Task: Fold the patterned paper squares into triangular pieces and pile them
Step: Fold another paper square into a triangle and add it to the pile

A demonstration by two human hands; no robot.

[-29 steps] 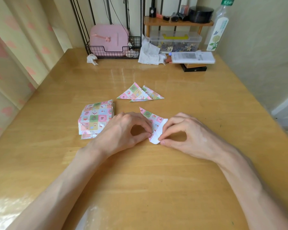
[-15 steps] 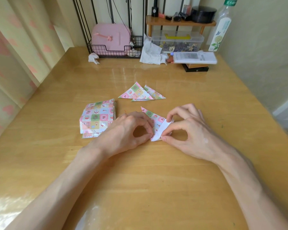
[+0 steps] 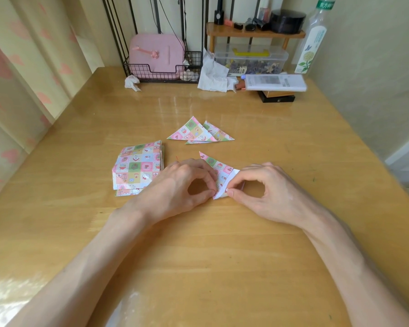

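One patterned paper (image 3: pixel 219 169), half-folded, white underside showing

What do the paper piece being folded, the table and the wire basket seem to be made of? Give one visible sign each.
The paper piece looks like thin matt paper, printed one side: its turned flap shows plain white. The table looks like glossy wood or laminate: grain lines, light glare. The wire basket is probably black-coated metal: thin rigid grid.

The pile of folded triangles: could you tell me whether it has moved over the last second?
No. The pile of folded triangles keeps its place just beyond the stack of unfolded squares.
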